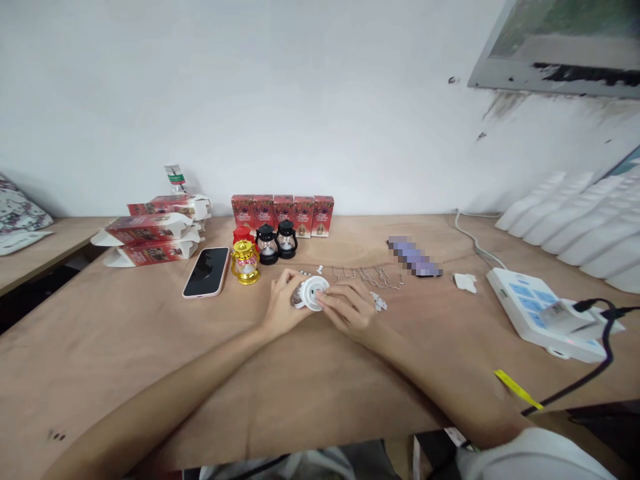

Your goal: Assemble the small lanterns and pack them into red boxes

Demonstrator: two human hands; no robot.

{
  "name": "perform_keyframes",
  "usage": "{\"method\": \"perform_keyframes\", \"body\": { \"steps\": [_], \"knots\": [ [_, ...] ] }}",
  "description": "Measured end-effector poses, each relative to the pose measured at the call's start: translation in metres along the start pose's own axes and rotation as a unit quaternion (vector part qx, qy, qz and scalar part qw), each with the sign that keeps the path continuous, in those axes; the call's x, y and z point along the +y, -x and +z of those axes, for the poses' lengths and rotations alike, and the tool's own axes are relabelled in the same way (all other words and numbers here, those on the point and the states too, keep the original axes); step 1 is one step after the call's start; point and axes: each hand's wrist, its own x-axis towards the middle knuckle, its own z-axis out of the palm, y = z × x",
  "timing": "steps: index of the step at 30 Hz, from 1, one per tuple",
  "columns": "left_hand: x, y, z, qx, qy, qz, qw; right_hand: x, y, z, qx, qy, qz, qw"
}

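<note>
My left hand (pixel 283 300) is wrapped round a small white lantern (pixel 311 293), tipped so that its round base faces me. The fingers of my right hand (pixel 351 305) are pinched together at the right edge of that base. Whatever lies between those fingertips is too small to make out. Just beyond my hands lie several thin bent wire pieces (pixel 367 272) in a row. Small white parts (pixel 379 302) rest beside my right hand. Left of my hands stand a gold lantern (pixel 245 262), a red lantern (pixel 242 235) and two black lanterns (pixel 267 245).
Several red printed boxes (pixel 283 215) stand at the wall. Opened red cartons (pixel 150 230) are stacked at left, near a phone (pixel 206 272). To the right are a pixelated purple object (pixel 415 257), a white scrap (pixel 465 283), a power strip (pixel 525 313) with cables and a yellow strip (pixel 517 389).
</note>
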Motion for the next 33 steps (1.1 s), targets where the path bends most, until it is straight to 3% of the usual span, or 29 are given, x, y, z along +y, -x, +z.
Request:
{"method": "perform_keyframes", "body": {
  "steps": [10,23,33],
  "knots": [
    [0.0009,-0.0009,-0.0029,-0.022,-0.015,0.015,1.000,0.0048,0.0013,-0.0035,-0.018,-0.020,0.014,1.000],
    [0.0031,-0.0019,-0.0029,-0.057,-0.036,0.011,0.998,0.0071,0.0047,0.0042,0.042,-0.084,-0.051,0.994],
    [0.0024,-0.0020,-0.0010,-0.022,-0.019,0.020,0.999,0.0093,0.0034,-0.0032,-0.031,-0.073,-0.009,0.997]
  ]
}}
